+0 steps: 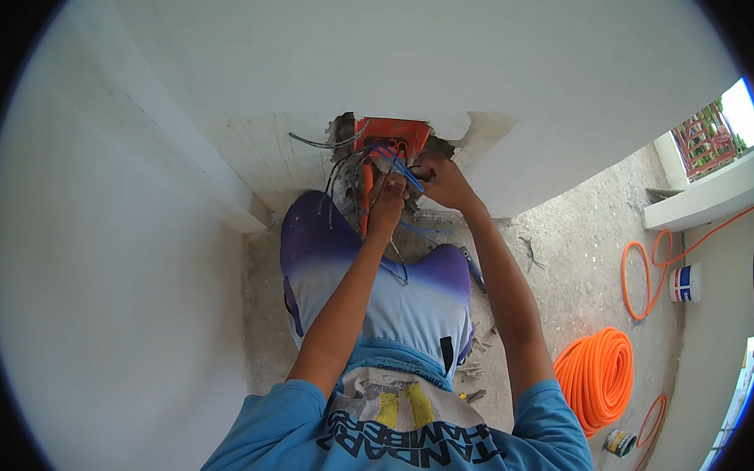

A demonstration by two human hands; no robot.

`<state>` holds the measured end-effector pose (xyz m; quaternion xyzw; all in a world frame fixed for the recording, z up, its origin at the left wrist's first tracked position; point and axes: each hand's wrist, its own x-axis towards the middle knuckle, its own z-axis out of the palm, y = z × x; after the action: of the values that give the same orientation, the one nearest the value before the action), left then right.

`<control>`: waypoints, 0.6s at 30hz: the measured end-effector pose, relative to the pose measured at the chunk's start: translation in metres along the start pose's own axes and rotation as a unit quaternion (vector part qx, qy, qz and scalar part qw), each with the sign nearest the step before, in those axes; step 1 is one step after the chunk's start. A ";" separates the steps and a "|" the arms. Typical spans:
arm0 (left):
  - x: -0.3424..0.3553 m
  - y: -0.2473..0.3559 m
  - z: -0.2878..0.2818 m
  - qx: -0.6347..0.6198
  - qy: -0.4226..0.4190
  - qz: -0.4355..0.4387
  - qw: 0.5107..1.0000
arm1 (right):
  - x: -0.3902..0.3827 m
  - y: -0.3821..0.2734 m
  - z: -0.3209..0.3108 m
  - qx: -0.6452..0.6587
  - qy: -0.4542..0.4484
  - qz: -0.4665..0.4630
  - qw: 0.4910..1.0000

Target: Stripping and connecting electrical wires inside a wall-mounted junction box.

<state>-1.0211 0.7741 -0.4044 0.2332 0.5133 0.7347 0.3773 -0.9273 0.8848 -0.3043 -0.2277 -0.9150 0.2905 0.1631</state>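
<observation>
An orange electrical box [411, 132] sits in a rough hole broken into the white wall. Out of it come blue electrical wires [403, 169] and several black wires [336, 179], some curling off to the left. My left hand [388, 204] is below the box, its fingers closed on wires beside an orange conduit [367, 185]. At the box's lower right, my right hand [446, 185] has its fingers curled in close to the blue wires. What those fingers pinch is hidden. Both hands are close together, just in front of the hole.
A big coil of orange corrugated conduit [596, 380] lies on the concrete floor [562, 244] to my right. Beyond are a loose conduit loop [636, 280], a white bucket [685, 283] and a small can [619, 442]. A white side wall [106, 266] rises close on my left.
</observation>
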 end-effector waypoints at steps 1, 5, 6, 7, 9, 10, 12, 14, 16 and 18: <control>0.001 0.000 0.004 0.001 0.000 0.001 1.000 | 0.001 0.000 -0.002 0.099 -0.083 0.088 0.988; 0.012 0.004 -0.011 -0.081 -0.042 -0.002 0.996 | 0.004 -0.010 0.000 0.109 -0.075 0.077 0.988; 0.013 0.009 -0.012 -0.118 -0.107 -0.040 0.986 | 0.006 -0.007 0.001 0.074 -0.061 0.030 0.995; 0.014 0.012 -0.010 -0.119 -0.109 -0.039 0.986 | 0.007 -0.003 0.002 0.039 -0.046 -0.018 0.998; 0.012 0.011 -0.012 -0.106 -0.071 -0.082 0.988 | 0.011 -0.004 0.003 -0.014 -0.078 -0.097 0.992; 0.014 0.011 -0.012 -0.105 -0.070 -0.082 0.989 | 0.013 -0.004 0.004 -0.068 -0.107 -0.172 0.977; 0.027 0.004 -0.016 -0.148 -0.085 -0.120 0.978 | 0.015 0.000 0.007 -0.091 -0.134 -0.138 0.977; 0.038 -0.003 -0.026 -0.091 -0.128 -0.107 0.982 | 0.017 -0.001 0.009 -0.112 -0.160 -0.101 0.975; 0.039 -0.024 -0.038 -0.034 -0.162 -0.094 0.982 | 0.014 -0.023 0.006 -0.103 -0.204 -0.073 0.971; 0.037 -0.047 -0.024 0.302 0.077 0.226 0.923 | 0.011 -0.026 0.009 -0.104 -0.182 -0.054 0.976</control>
<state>-1.0462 0.7989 -0.4587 0.3883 0.6722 0.6262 0.0724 -0.9487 0.8670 -0.2936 -0.1366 -0.9655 0.2214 -0.0152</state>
